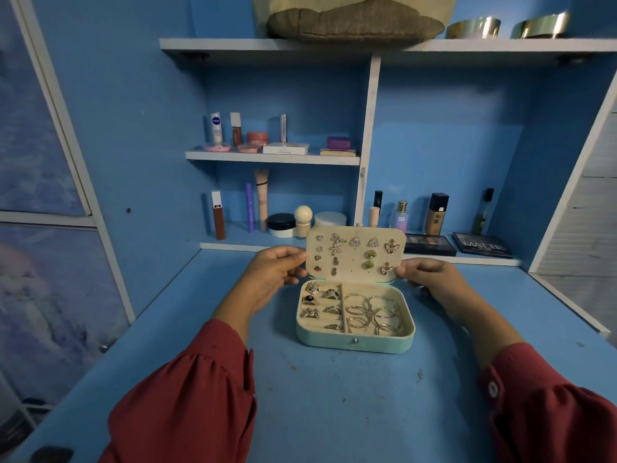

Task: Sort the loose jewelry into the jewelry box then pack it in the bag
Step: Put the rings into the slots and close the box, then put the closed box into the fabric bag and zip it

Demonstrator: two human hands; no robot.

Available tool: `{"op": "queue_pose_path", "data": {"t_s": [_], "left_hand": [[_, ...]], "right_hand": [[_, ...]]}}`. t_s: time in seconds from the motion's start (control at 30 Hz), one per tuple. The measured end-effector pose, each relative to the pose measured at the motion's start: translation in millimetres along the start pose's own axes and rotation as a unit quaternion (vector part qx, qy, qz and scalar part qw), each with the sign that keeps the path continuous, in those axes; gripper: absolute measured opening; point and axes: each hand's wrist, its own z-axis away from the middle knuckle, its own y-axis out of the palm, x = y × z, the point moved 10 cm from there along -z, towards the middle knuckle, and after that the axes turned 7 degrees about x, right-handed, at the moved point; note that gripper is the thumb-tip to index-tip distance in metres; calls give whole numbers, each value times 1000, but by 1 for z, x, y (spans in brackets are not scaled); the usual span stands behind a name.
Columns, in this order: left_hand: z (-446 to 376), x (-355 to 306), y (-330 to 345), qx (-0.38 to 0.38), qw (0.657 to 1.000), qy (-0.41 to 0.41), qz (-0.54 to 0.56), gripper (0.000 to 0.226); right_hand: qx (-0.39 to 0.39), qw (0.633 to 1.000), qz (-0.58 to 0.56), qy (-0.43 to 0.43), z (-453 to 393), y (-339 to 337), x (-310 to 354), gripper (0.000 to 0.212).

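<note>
- Red sleeves cover both forearms, which reach in from the bottom edge over the blue desk (334, 396).
- Left hand (273, 270) pinches the left edge of the lid (355, 259), thumb on the inner face, fingers curled behind.
- Box (355, 342) sits on the desk between the two hands, mint green outside, cream inside, a small metal stud on its front wall.
- Its lid stands upright and open, inner face toward the camera.
- Earrings (337, 243) are pinned across the lid: small studs at left, starfish shapes beside them, triangles, green stones and butterflies to the right.
- Rings (312, 300) sit in the padded slots of the box's left compartment.
- Hoops (374, 314) lie overlapping in the larger right compartment, beyond a cream divider.
- Right hand (425, 272) grips the lid's right edge, thumb on the front, fingers curled round the back.
- Behind the box, shelves (272, 158) hold cosmetics: tubes, jars and compacts on the left, bottles and two dark palettes (482, 245) to the right.
- On the top shelf rests a brown woven bag (354, 25), with two gold bangles (474, 27) to its right.
</note>
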Motion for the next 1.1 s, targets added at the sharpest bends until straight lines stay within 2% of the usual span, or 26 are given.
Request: {"op": "queue_pose_path", "data": {"t_s": [0.17,0.43,0.67,0.8,0.93,1.03,1.1], "left_hand": [[6,2,5,35,996,-33,74,17],[9,0,5,49,996,-50,-54,13],[9,1,8,59,995,-60,-57,22],[10,3,11,77,993,-69,-62,27],[10,9,10,78,991,-90,-64,31],[12,12,10,80,990,-108,-52,34],[12,13,10,79,989,-114,-43,36]], "right_hand": [[37,999,9,-2,0,-2,-4,2],[82,996,21,14,1,2,-7,16],[106,994,20,27,-1,4,-13,17],[129,991,12,23,-3,9,-15,51],[164,986,10,27,-6,16,-15,17],[170,985,7,33,-6,18,-14,17],[167,985,9,38,-6,17,-15,26]]}}
